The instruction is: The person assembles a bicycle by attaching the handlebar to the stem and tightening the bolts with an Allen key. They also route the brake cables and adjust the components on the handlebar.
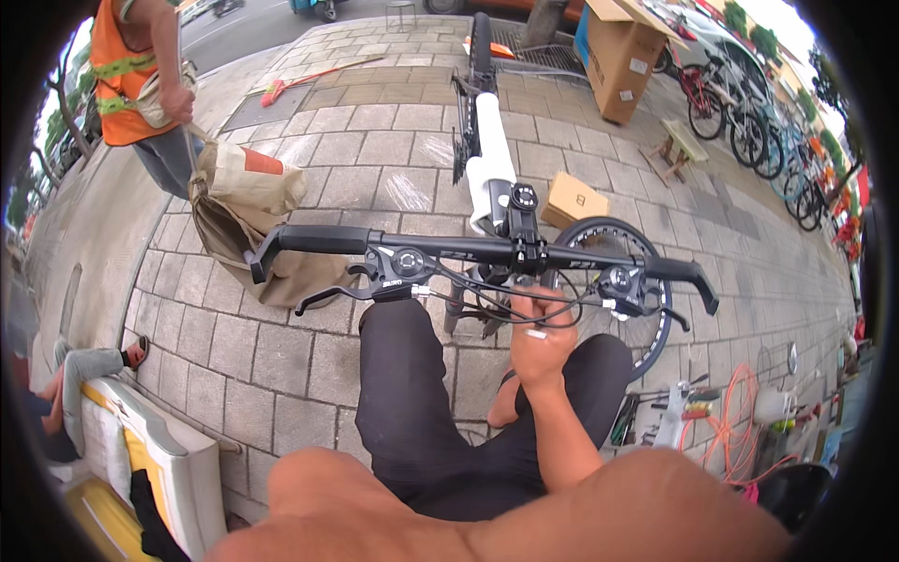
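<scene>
A bicycle stands in front of me with its black handlebar [440, 245] across my view. Its white frame [492, 178] stretches away behind the bar. Just below the stem [524, 234], among the black cables [473, 292], my right hand [541, 332] is closed with its fingers curled. A short white piece [536, 334] shows against those fingers. Cables partly cover the fingertips, so what they grip cannot be made out. The spoked front wheel [646, 309] is right of this hand. My left hand is not visible; a patch of skin [504, 403] between my knees is unclear.
At left a person in an orange vest [126, 94] holds a large tan sack [248, 215]. Cardboard boxes [573, 199] stand beyond the wheel. Tools [670, 412] and orange hose [735, 421] lie at right. Another person sits by a worn white-and-yellow seat [178, 459] at lower left.
</scene>
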Demonstrator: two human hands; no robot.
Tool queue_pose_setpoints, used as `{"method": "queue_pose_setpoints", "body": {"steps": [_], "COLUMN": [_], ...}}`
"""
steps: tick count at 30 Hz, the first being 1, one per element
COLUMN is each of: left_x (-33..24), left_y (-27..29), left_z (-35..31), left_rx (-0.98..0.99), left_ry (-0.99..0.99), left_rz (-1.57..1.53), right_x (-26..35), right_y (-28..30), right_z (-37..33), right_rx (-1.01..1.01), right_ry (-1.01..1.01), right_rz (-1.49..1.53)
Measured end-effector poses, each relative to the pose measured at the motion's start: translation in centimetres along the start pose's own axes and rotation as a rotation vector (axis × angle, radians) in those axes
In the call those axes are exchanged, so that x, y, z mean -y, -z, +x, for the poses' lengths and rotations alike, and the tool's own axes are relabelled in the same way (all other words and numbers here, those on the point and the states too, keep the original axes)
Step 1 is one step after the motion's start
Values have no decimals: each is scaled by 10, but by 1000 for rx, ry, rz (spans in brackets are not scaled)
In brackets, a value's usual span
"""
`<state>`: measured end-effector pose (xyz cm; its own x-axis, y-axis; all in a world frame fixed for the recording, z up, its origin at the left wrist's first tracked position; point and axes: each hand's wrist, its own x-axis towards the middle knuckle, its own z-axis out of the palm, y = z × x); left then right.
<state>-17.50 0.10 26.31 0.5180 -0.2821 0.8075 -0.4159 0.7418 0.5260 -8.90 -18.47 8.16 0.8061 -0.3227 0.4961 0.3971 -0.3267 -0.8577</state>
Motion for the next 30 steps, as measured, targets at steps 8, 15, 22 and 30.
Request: {"method": "queue_pose_setpoints", "body": {"steps": [8,15,22,30], "left_x": [-2,11,65,84], "left_y": [-11,5,99,98], "left_z": [-3,4,38,61], "left_rx": [-40,-244,158,368], "left_ry": [4,-15,260,766], "left_rz": [17,256,1612,1599], "right_x": [55,99,130,107], "right_y": [83,128,124,85], "right_z": [-36,-6,44,73], "right_rx": [499,678,513,554], "right_ry": [-649,38,803,1223], "right_rz": [108,84,-216,-470]}}
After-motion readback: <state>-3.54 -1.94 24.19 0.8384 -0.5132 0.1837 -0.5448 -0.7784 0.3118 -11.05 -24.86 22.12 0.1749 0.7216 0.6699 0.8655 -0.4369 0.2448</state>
